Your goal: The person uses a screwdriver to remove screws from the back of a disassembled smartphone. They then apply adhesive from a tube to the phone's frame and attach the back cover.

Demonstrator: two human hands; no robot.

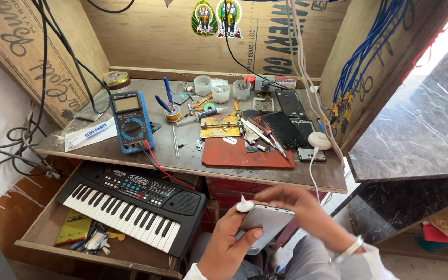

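Left hand (pixel 229 241) has its grip closed around a white phone (pixel 265 220), held below the tabletop (pixel 182 161) edge. Right hand (pixel 299 205) rests fingers over the phone's top, pinching a white plug (pixel 244 206). Keyboard (pixel 136 205) lies left of the grip in an open drawer.

Left of centre we see a blue multimeter (pixel 132 121) lying on the bench, its pale grey rectangular screen (pixel 126 104) at the upper end. Just left of it lies a long white box (pixel 90 134) with blue lettering. At top centre, two oval green and yellow picture stickers (pixel 216 18) sit side by side on the plywood back wall (pixel 151 41), which bears large dark printed lettering.
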